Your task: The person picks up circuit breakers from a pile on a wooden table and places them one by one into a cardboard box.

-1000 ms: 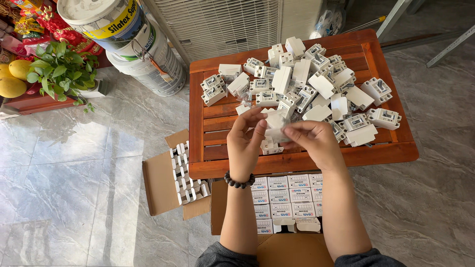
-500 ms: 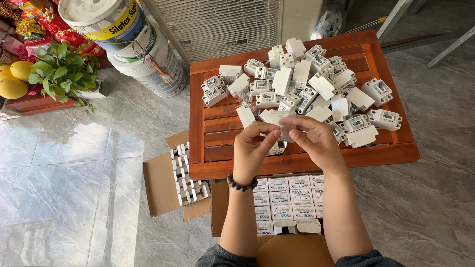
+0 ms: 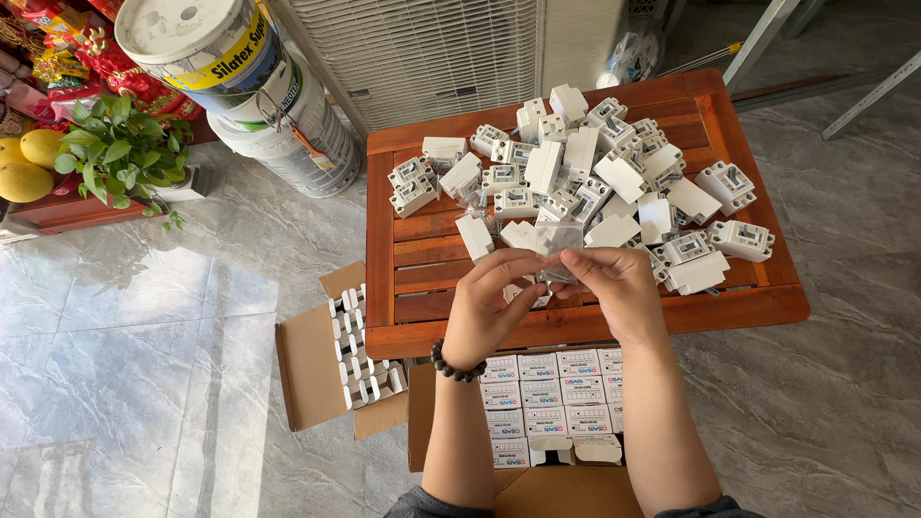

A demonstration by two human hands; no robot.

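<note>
Both hands, left [image 3: 487,312] and right [image 3: 619,288], pinch a clear bag [image 3: 559,251] between fingertips above the table's [image 3: 403,288] front edge; white switches [image 3: 614,177] piled behind; boxes [image 3: 542,398] below.

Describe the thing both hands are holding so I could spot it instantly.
Find the red wooden table heaped with white plastic parts. At its near edge, the left hand and right hand pinch a small clear bag. It alone is see-through and held off the table.
</note>
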